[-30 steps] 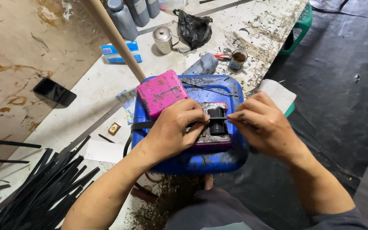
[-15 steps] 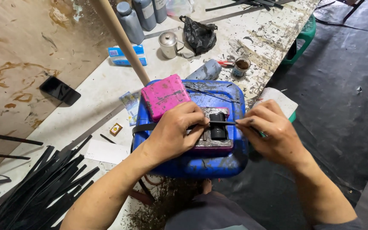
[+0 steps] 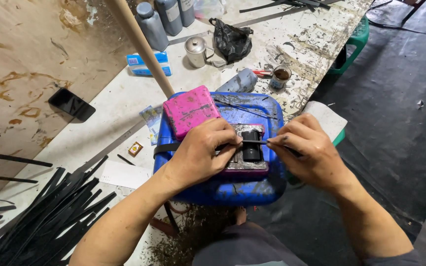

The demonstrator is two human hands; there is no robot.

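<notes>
The left hand (image 3: 204, 155) was closed in a pinch on one end of a thin black strip (image 3: 253, 142), its fingers pressing down on the small metal device (image 3: 246, 153) that sat on top of the blue plastic container (image 3: 223, 184). The right hand (image 3: 307, 152) was likewise closed, thumb and forefinger gripping the other end of the strip just to the right of the device. The strip ran level between the two hands, crossing the black roller part at the middle of the device.

For a clean result, the strip was best kept taut and straight, with both pinches held close to the device so the thin material would not buckle or twist. The left hand's downward pressure appeared to steady the device; that pressure needed to be even, since the container offered a raised, possibly unstable base. Fingertips were best kept clear of the roller.

A pink box (image 3: 190, 110) lay on the far left corner of the container, touching the left hand's knuckles or nearly so. A wooden pole (image 3: 141, 47) rose behind it. On the stained worktable (image 3: 124, 93) farther off stood grey bottles (image 3: 151, 24), a small metal cup (image 3: 195, 50) and a black bag (image 3: 232, 40). A pile of black strips (image 3: 40, 216) lay near left, and a dark phone (image 3: 71, 104) lay at the far left.
</notes>
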